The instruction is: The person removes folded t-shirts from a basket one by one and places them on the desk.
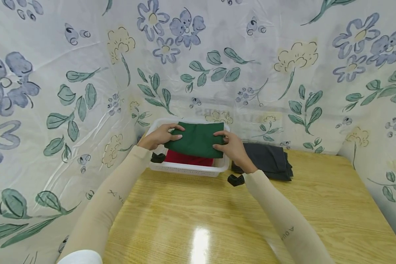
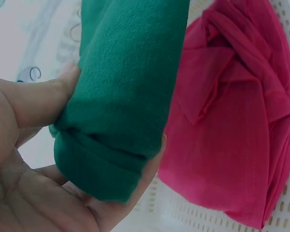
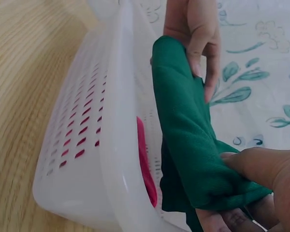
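A folded green cloth (image 1: 199, 139) is held level over a white plastic basket (image 1: 184, 168), one hand at each end. My left hand (image 1: 161, 135) grips its left end, with the thumb on one side and fingers beneath in the left wrist view. At the right end my right hand (image 1: 234, 148) pinches the cloth between thumb and fingers. Inside the basket, below the green cloth, lies a folded red cloth (image 2: 222, 125). The green cloth hides part of the red one in the head view.
Right of the basket, a dark folded cloth (image 1: 267, 161) lies on the wooden table (image 1: 184, 205). A floral sheet (image 1: 198, 80) hangs behind and at both sides of the table. Black wrist mounts (image 1: 235, 180) show near the sleeves.
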Demonstrator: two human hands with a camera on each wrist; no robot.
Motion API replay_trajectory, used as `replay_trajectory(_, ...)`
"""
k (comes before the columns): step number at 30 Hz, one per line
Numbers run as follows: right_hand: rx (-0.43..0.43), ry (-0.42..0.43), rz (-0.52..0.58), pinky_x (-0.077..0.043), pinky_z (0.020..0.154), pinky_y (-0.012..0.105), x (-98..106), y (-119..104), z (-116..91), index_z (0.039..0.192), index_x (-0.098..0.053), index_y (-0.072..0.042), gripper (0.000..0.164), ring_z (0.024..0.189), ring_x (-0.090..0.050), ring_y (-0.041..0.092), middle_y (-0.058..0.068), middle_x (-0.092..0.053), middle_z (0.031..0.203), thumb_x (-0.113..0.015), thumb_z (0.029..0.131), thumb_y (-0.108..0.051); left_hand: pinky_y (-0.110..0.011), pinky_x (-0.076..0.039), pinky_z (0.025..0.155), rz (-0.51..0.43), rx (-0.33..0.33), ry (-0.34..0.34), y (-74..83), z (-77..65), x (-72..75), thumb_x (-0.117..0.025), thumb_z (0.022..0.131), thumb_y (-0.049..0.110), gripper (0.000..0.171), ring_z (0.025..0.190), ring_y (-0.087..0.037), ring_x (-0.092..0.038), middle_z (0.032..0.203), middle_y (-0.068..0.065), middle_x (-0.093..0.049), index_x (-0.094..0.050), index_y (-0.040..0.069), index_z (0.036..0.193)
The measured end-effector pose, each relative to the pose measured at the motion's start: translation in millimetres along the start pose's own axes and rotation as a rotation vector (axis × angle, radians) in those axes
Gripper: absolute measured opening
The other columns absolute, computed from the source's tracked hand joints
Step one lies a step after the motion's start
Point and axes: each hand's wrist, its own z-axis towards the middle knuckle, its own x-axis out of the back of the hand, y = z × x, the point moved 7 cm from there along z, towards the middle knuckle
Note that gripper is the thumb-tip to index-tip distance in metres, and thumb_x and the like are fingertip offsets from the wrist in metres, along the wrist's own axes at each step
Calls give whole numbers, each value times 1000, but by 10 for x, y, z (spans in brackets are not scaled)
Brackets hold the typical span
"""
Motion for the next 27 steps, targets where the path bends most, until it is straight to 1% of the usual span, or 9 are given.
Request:
replay_trajectory(4, -5, -3, 25, -59, 86, 42, 64, 35, -21, 137, -65, -17, 45, 119, -65, 29, 17, -62, 138, -78, 94, -12, -48, -47, 101, -13, -8, -10, 54, 24, -55, -62, 105, 18, 42, 132, -37, -50, 169, -12, -19, -55, 14, 146)
replay_trajectory(7, -10, 0, 36, -59, 85, 42, 116, 52, -42, 137, -64, -18, 45, 117, -66, 29, 17, -62, 138, -77, 94, -12, -49, -46, 103, -18, -26, -14, 102, 41, -92, -62, 105, 17, 41, 134, -38, -48, 166, -13, -25, -55, 13, 146)
replay_trajectory(13, 0, 16, 26, -59, 86, 42, 231, 72, -80, 137, -64, -19, 45, 119, -65, 29, 18, -61, 139, -77, 95, -14, -52, -44, 106, -27, -51, -5, 189, 75, -149, -60, 106, 16, 40, 144, -40, -37, 166, -13, -24, -55, 13, 145)
replay_trajectory(20, 17, 45, 17, -58, 88, 44, 380, 99, -129, 138, -63, -20, 46, 122, -64, 30, 19, -61, 140, -78, 94, -15, -51, -47, 103, -61, -45, -2, 302, 95, -239, -62, 105, 16, 40, 132, -39, -49, 163, -13, -30, -56, 15, 144)
replay_trajectory(27, 29, 52, 33, -58, 89, 43, 507, 119, -192, 140, -62, -18, 48, 117, -66, 30, 19, -65, 135, -77, 95, -13, -52, -46, 105, -74, -56, 3, 420, 128, -317, -64, 104, 16, 40, 138, -38, -43, 160, -13, -35, -57, 16, 144)
